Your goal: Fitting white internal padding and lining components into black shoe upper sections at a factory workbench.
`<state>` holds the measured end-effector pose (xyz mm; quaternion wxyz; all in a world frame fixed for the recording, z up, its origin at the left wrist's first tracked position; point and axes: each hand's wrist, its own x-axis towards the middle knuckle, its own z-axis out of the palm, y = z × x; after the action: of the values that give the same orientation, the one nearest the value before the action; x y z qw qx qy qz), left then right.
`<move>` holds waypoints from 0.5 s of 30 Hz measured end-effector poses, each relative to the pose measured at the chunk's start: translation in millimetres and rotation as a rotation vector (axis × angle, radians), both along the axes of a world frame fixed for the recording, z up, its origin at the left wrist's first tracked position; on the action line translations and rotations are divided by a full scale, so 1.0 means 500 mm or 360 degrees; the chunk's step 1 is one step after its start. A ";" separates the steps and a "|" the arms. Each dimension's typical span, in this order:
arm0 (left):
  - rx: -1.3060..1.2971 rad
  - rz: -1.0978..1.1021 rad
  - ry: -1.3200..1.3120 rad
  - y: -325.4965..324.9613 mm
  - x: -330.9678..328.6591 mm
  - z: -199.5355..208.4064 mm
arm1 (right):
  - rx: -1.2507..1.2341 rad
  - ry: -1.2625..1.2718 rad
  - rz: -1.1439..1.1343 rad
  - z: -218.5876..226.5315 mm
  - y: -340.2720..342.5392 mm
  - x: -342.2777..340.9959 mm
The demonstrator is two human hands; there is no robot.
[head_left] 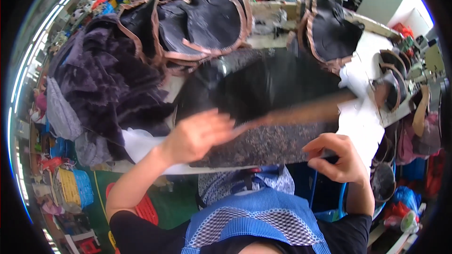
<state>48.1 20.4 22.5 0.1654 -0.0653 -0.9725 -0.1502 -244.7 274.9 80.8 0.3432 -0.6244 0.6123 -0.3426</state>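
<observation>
A pale table (pixel 374 49) is carrying a dark mottled flat board (pixel 266 145) and, at nine o'clock, heaped purple plush fabric (pixel 101 82).

- Board (pixel 263 146) on surface (pixel 376 44), near edge
- Sheet (pixel 273 84) on board
- Strip (pixel 306 113) across sheet, left hand (pixel 195 134) by its left end
- Right hand (pixel 336 155) at board's near right corner
- Fabric pile (pixel 103 75) left of board
- Panels (pixel 202 23) behind, left
- 1 panel (pixel 332 35) behind, right

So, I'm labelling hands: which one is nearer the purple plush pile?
Left: the left hand is just right of the purple plush pile; the right hand is much farther right.
</observation>
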 end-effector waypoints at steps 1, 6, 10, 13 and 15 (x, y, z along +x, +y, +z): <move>-0.0097 -0.0055 -0.0245 0.023 0.022 -0.045 | 0.0021 -0.0043 0.0144 -0.010 0.011 0.010; 0.0009 0.0074 -0.0360 0.056 0.031 -0.022 | 0.0085 -0.0076 0.0026 -0.035 0.047 0.021; 0.0268 0.0133 -0.0029 0.084 -0.062 -0.033 | -0.0088 -0.0373 -0.0798 -0.084 0.019 0.004; 0.0153 0.0153 -0.0076 0.127 -0.167 -0.075 | -0.0260 0.0104 -0.0812 -0.186 -0.085 -0.004; 0.0047 0.0181 -0.0213 0.146 -0.203 -0.124 | -0.0196 0.0424 -0.0800 -0.245 -0.120 -0.015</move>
<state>-53.6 93.4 -39.3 0.1093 0.0026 -0.9812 -0.1588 -252.0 215.1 -41.8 0.1254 -0.5122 0.7656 -0.3684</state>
